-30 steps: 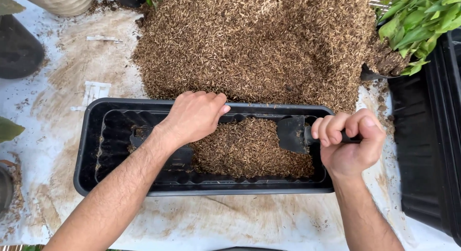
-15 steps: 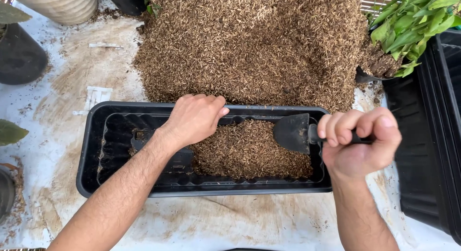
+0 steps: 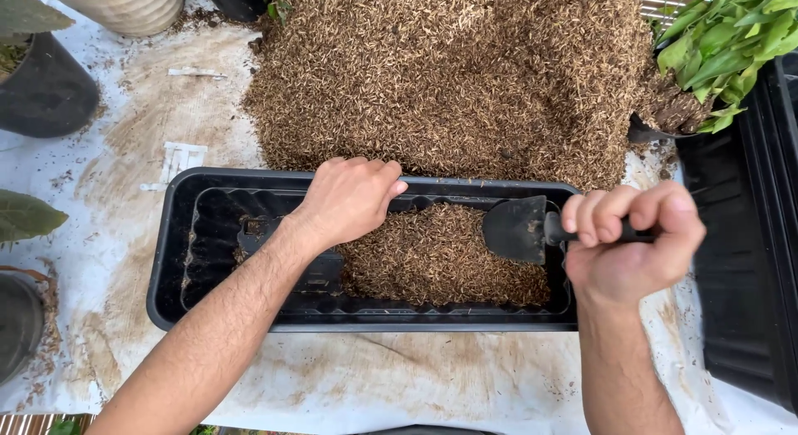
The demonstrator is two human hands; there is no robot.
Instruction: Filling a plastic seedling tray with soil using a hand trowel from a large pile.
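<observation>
Husks fill the right half of the black rectangular planter (image 3: pixel 170 260), which sits near the front edge of the bench (image 3: pixel 416 385), and our small black trowel (image 3: pixel 517 229) has lifted slightly since a second ago, its blade now clear above that fill, so a scoop looks just emptied. Our right hand (image 3: pixel 632 248) has its fingers (image 3: pixel 594 215) wrapped fully round the trowel's handle. Our left hand (image 3: pixel 349 198) curls over the planter's far rim, gripping it, with the big husk pile (image 3: pixel 449 77) just behind.
</observation>
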